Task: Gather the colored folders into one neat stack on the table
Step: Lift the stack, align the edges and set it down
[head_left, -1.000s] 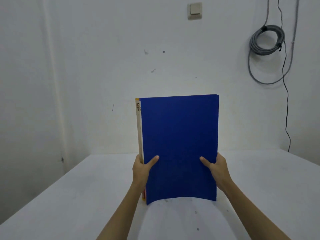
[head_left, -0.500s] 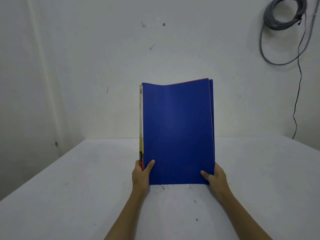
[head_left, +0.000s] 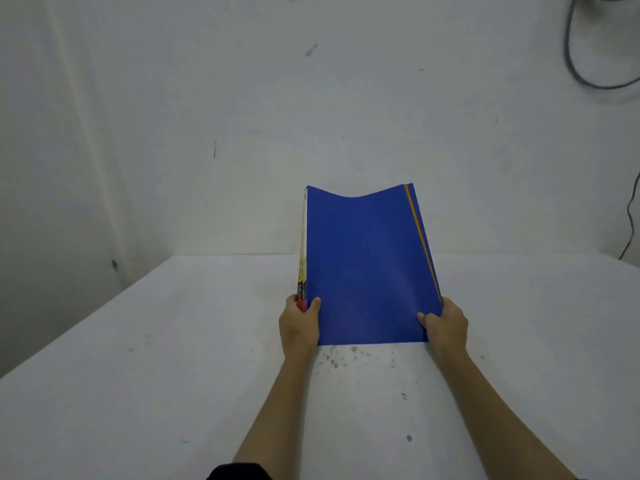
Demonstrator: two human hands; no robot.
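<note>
Standing on the white table [head_left: 173, 358], the bundle of folders [head_left: 367, 268] leans away from us, blue cover in front, red and yellow edges peeking out at its right side. We judge it best to square the bottom edges on the surface, then lower the bundle flat. Our left hand [head_left: 299, 323] and right hand [head_left: 446, 325] clamp the lower corners, thumbs in front, fingers closed behind

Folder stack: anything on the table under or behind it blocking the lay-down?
Nothing visible does. The folder stack, blue cover facing the camera, is gripped at its lower corners by the left hand and right hand. The table around it shows only small dark specks; the area directly behind the stack is hidden.
</note>
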